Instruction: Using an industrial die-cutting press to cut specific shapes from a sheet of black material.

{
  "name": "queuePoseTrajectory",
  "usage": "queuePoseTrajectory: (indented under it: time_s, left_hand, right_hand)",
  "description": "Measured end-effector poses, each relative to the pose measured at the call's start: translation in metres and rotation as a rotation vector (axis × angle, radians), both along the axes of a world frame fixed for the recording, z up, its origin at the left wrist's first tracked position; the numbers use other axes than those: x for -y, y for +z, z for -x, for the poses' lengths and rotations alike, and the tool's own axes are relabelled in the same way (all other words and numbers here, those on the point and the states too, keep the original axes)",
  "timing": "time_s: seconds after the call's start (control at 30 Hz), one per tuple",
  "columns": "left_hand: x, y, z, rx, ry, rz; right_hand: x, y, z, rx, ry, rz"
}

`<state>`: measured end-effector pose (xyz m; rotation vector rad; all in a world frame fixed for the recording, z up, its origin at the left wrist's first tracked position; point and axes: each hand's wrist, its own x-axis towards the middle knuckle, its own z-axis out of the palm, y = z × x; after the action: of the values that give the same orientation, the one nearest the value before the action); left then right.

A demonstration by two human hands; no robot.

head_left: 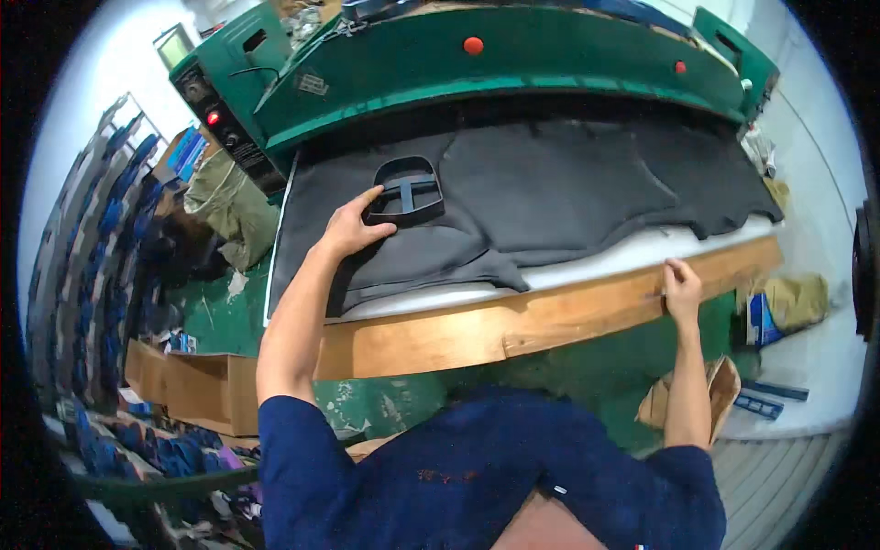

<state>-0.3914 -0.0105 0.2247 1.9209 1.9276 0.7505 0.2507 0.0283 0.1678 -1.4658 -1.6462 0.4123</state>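
Green press (394, 78) at the far side, left hand (351, 227) clamped on the near-left rim of the die (407, 195) on the black sheet's (559, 183) left part, probably for steadiness, while right hand's (683, 291) fingers bunch together at the board (422, 344), can't tell if they're holding anything.

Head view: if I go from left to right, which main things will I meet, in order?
Green sack → left hand → black frame → large red button → right hand → tan sack.
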Motion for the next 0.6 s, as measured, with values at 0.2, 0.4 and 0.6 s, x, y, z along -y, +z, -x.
queuePoseTrajectory:
  time_s: [0.2,0.4,0.6]
  left_hand:
    - [0.041,0.004,-0.077,-0.182,0.234,-0.479]
    - [0.106,-0.038,-0.304,-0.023,0.202,-0.546]
    - [0.09,-0.056,-0.361,-0.25,0.381,-0.476]
  right_hand:
    - [-0.017,-0.015,-0.088,0.068,-0.012,-0.119]
    - [-0.04,-0.004,-0.111,0.122,0.124,-0.338]
    - [-0.04,-0.005,-0.112,0.119,0.219,-0.413]
